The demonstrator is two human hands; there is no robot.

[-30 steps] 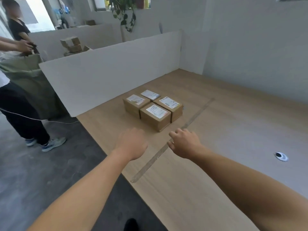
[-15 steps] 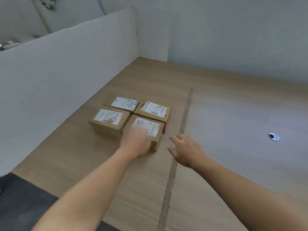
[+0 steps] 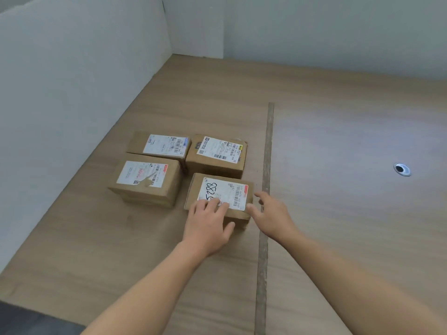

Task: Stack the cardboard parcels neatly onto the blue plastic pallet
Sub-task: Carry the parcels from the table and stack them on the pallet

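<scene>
Several brown cardboard parcels with white labels sit close together on a wooden surface. The nearest one, the parcel marked 5288 (image 3: 225, 189), lies at the front right of the group. My left hand (image 3: 209, 224) rests on its near edge, with the fingers flat on the label and the thumb along the front face. My right hand (image 3: 271, 215) is at the parcel's right side with its fingers spread, the thumb by the near right corner. The front-left parcel (image 3: 147, 181), back-left parcel (image 3: 160, 146) and back-right parcel (image 3: 217, 154) are untouched. No blue pallet is in view.
A white partition (image 3: 72, 88) stands along the left and white walls at the back. A dark seam strip (image 3: 267, 189) runs down the wooden surface just right of the parcels. A round metal grommet (image 3: 402, 169) sits far right. Dark floor shows at the bottom left.
The view has moved closer and down onto the parcels. My left hand has settled on the near parcel's top edge, and my right hand has moved forward to its right side.
</scene>
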